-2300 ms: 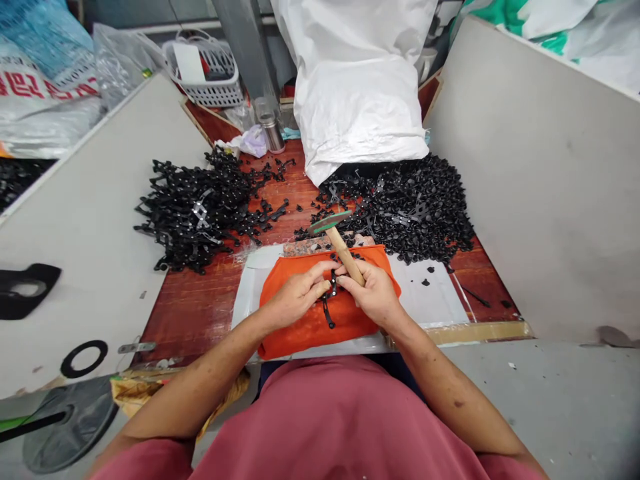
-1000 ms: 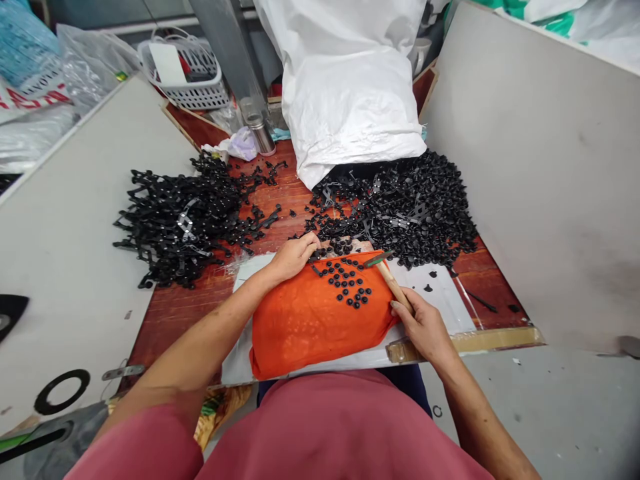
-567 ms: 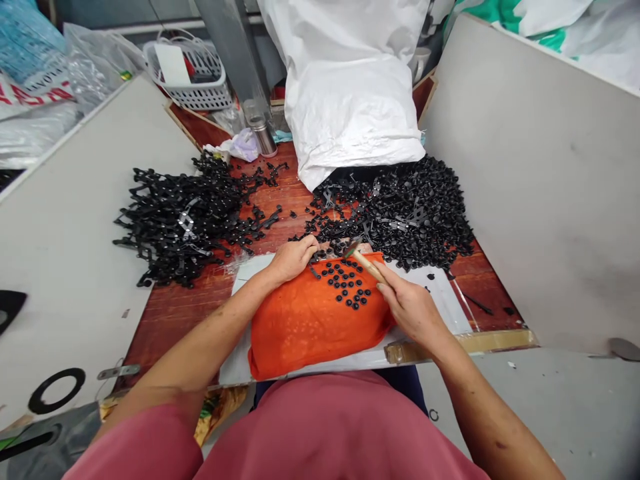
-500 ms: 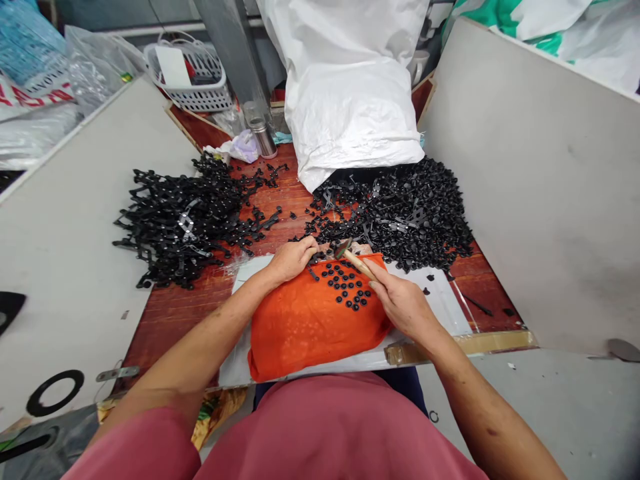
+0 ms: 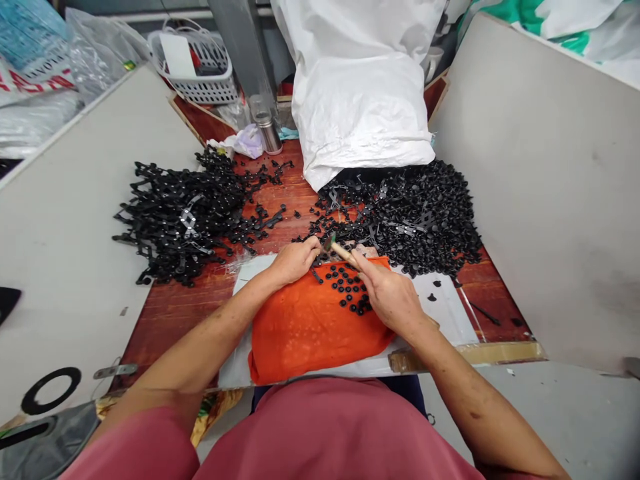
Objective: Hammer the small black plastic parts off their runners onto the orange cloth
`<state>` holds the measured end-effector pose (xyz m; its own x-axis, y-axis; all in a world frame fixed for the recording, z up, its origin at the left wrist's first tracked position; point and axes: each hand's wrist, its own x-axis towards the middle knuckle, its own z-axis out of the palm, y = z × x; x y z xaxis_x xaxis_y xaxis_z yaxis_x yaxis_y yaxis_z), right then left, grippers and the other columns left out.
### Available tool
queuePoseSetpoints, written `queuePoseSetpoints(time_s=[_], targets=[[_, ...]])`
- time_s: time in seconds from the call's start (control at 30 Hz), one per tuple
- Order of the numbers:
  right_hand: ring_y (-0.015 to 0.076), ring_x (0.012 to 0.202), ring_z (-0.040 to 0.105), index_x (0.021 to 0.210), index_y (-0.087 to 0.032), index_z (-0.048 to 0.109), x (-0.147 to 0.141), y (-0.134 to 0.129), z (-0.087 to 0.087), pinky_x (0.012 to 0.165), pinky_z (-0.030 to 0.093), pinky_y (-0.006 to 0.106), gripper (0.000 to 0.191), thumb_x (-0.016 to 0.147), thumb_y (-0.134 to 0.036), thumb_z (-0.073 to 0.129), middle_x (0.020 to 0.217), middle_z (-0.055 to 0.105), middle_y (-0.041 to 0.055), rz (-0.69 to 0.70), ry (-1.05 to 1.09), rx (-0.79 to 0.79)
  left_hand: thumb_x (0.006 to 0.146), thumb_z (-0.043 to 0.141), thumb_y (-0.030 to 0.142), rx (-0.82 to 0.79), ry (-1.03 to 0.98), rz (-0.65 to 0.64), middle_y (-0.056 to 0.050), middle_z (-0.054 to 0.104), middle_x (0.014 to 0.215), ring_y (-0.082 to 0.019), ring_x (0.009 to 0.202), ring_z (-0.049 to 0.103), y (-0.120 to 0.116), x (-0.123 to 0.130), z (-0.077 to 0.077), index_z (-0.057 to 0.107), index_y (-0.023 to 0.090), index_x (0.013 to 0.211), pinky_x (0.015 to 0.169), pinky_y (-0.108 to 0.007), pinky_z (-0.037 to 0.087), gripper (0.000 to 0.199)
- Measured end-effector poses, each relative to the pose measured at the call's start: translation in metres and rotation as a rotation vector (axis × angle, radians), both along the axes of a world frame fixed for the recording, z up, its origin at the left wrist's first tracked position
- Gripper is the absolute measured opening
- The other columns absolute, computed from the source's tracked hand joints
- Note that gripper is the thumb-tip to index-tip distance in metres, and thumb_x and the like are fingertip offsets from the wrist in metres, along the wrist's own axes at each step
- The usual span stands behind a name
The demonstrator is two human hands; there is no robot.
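My right hand is wrapped round the wooden handle of a hammer. Its head is close beside the fingertips of my left hand. Those left fingers are pinched together at the far edge of an orange cloth, and a small black linked part shows just below them. What exactly sits between the fingertips is hidden. Several small round black caps lie scattered on the cloth between my hands.
A heap of black linked pieces lies at left, with a pile of small black parts at right. Behind stands a white sack, near a metal flask and a grey basket. Grey panels flank the table.
My right hand and the hammer have moved left, bringing the hammer head closer to my left fingertips. My left hand keeps its pinch in nearly the same place. The view has shifted slightly.
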<state>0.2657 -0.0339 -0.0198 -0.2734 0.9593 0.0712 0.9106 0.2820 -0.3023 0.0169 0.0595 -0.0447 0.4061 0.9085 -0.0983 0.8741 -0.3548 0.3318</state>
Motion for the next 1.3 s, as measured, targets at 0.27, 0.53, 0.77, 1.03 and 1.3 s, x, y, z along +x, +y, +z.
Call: queuePoseSetpoints(time_s=[0.27,0.53,0.77,1.03,1.3], targets=[[0.0265,0.085,0.075,0.160,-0.031,0.042,-0.001,0.002,0.006,0.071,0.057,0.036,0.052,0.108,-0.033,0.040,0.116,0.077,0.0110,0.038,-0.086,-0.041,0.104,0.038,0.036,0.020,0.026,0.005,-0.006,0.076,0.096,-0.025,0.085,0.071,-0.001,0.000,-0.004,0.060,0.025,0.113,0.073,-0.031,0.046,0.026],[0.0256,0.091,0.074,0.153,-0.028,0.051,0.003,0.011,0.015,0.083,0.055,0.037,0.050,0.104,-0.030,0.044,0.112,0.078,0.0094,-0.024,0.188,-0.104,0.101,0.040,0.031,-0.006,-0.236,0.083,-0.004,0.071,0.089,-0.022,0.083,0.066,-0.003,-0.006,0.002,0.058,0.024,0.099,0.075,-0.030,0.046,0.020],[0.0190,0.077,0.065,0.108,-0.025,0.071,-0.017,-0.001,0.026,0.071,0.050,0.029,0.021,0.093,-0.039,0.065,0.091,0.073,0.0000,-0.026,0.717,-0.172,0.099,0.047,0.045,-0.148,-0.833,0.308,0.002,0.053,0.075,-0.014,0.064,0.048,-0.042,0.002,0.020,0.055,0.022,0.107,0.059,-0.025,0.039,0.026],[0.0133,0.060,0.054,0.089,-0.022,0.068,-0.036,-0.001,0.015,0.056,0.042,0.024,0.011,0.087,-0.032,0.063,0.071,0.064,-0.0041,-0.067,0.953,-0.316,0.097,0.055,0.038,0.159,-0.504,0.149,-0.011,0.057,0.132,-0.029,0.126,0.053,-0.088,0.010,0.040,0.060,0.029,0.130,0.107,-0.048,0.046,0.035],[0.0170,0.077,0.064,0.096,-0.022,0.069,-0.032,0.001,0.023,0.072,0.052,0.028,0.016,0.086,-0.031,0.061,0.087,0.072,-0.0001,0.064,1.027,-0.351,0.107,0.035,0.036,0.081,-0.237,-0.226,-0.008,0.065,0.121,-0.024,0.113,0.059,-0.091,0.009,0.054,0.066,0.027,0.110,0.101,-0.041,0.047,0.032]])
